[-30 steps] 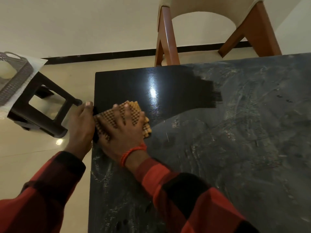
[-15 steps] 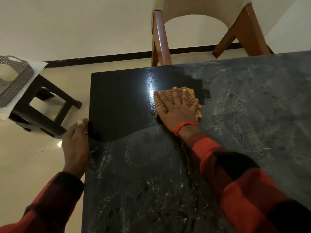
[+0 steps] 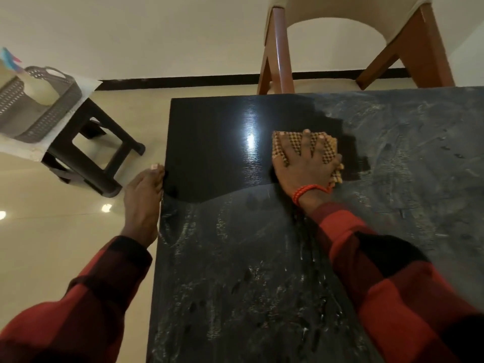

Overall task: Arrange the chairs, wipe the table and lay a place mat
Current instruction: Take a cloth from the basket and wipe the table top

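A person's right hand (image 3: 305,163), fingers spread flat, presses a checked cloth (image 3: 305,149) onto the dark table (image 3: 235,258), apparently to keep full contact while wiping. Polished surface lies left of that hand, smears right and below. The left hand (image 3: 143,203) rests straight-fingered against the table's edge, seemingly bracing it.

Glossy cream floor (image 3: 52,258), pale wall (image 3: 157,35), dark stool (image 3: 89,153) holding basket (image 3: 39,111)
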The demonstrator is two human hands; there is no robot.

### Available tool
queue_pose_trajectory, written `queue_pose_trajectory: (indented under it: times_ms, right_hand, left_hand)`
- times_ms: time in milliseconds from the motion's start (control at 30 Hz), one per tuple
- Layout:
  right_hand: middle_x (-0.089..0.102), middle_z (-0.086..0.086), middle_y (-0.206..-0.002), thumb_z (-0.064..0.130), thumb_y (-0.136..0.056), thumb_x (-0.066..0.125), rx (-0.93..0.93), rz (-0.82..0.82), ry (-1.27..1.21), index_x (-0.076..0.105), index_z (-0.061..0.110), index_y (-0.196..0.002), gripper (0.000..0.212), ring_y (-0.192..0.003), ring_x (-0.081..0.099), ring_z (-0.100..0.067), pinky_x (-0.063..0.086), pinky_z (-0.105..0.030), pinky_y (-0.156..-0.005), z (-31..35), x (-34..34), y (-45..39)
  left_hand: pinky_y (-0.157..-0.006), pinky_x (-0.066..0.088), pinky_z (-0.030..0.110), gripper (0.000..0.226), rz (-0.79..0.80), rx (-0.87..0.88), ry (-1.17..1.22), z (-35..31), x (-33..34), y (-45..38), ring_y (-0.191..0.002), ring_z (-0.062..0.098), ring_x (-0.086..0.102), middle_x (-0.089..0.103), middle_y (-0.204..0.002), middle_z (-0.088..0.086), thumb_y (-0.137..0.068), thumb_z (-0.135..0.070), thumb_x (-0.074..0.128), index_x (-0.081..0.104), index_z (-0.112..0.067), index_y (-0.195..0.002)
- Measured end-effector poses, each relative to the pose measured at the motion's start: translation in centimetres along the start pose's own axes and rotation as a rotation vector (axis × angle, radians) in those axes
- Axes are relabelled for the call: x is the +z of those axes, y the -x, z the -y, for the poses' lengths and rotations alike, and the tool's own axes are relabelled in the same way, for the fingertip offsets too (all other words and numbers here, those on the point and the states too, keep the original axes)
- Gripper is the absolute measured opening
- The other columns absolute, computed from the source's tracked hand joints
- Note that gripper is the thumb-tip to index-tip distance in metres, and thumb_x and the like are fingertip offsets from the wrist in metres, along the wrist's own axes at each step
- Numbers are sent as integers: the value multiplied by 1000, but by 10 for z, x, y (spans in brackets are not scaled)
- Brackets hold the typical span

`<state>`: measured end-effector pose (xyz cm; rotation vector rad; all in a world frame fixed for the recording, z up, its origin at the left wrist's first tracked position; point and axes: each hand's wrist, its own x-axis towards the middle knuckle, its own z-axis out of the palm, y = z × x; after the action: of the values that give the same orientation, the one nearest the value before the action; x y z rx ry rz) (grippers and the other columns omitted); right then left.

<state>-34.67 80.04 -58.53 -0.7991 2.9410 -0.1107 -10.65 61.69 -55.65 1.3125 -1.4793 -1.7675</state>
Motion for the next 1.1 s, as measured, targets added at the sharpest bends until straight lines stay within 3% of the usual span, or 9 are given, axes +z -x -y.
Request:
queue_pose_trajectory:
  times_ms: [67,200,267,367,500,700,833,933,1100]
  right_hand:
    - [7,-5,-170,62,-97,22,-93,-21,-18,15,52,-155,59,-154,1,-40,-2,-78,-110,47,6,14]
    - [11,-6,-169,64,-94,27,-315,-5,-64,23,51,-154,61,-154,4,-39,-4,-77,-110,146,20,56]
    - [11,-8,-169,65,-93,18,-391,11,-55,23,49,-155,65,-154,5,-40,-1,-77,-110,173,25,77]
    - [13,-9,-169,64,-89,6,-385,21,-68,27,48,-154,71,-154,8,-41,2,-76,-110,181,28,104]
    - [12,-10,-169,60,-95,21,-386,3,-117,24,49,-155,61,-154,8,-41,5,-77,-109,171,31,153]
    - [0,-10,-170,65,-93,21,-367,31,-115,10,49,-157,67,-155,1,-42,-4,-77,-110,161,35,223]
    - [0,-10,-170,66,-91,22,-334,39,-109,12,51,-156,68,-155,1,-41,-3,-77,-110,167,33,220]
    - [4,-10,-170,65,-92,22,-316,28,-96,17,51,-155,65,-154,2,-41,-1,-77,-109,175,34,200]
    - [2,-10,-170,70,-90,5,-315,53,-43,14,48,-157,72,-154,-4,-42,-3,-77,-109,186,29,154]
  left_hand:
    - [-104,48,31,33,11,-20,41,1,0,-1,-116,9,64,71,-120,-5,-106,-41,45,69,-21,-115]
    - [-107,46,32,79,63,-95,109,-6,-14,-4,-123,15,61,63,-136,4,-96,-71,41,54,-8,-141]
    - [-111,43,36,86,105,-126,151,-7,-21,-2,-128,20,58,58,-141,10,-95,-74,35,49,-5,-145]
    - [-109,47,35,83,133,-114,143,-4,-29,10,-121,17,64,65,-133,9,-97,-72,33,51,-5,-142]
    - [-106,49,36,78,97,-117,170,7,-41,29,-120,20,64,64,-131,10,-97,-70,36,50,-8,-142]
    - [-109,47,39,78,121,-150,147,16,-54,40,-124,21,62,62,-138,7,-95,-73,33,52,-13,-141]
    - [-105,49,37,77,145,-161,143,14,-59,38,-124,22,62,61,-139,7,-95,-74,32,51,-15,-142]
    - [-96,53,32,77,149,-161,146,14,-63,39,-117,20,65,65,-128,5,-95,-73,32,52,-14,-140]
    - [-91,54,30,73,151,-143,133,16,-64,50,-109,16,68,69,-110,-1,-97,-71,33,53,-14,-137]
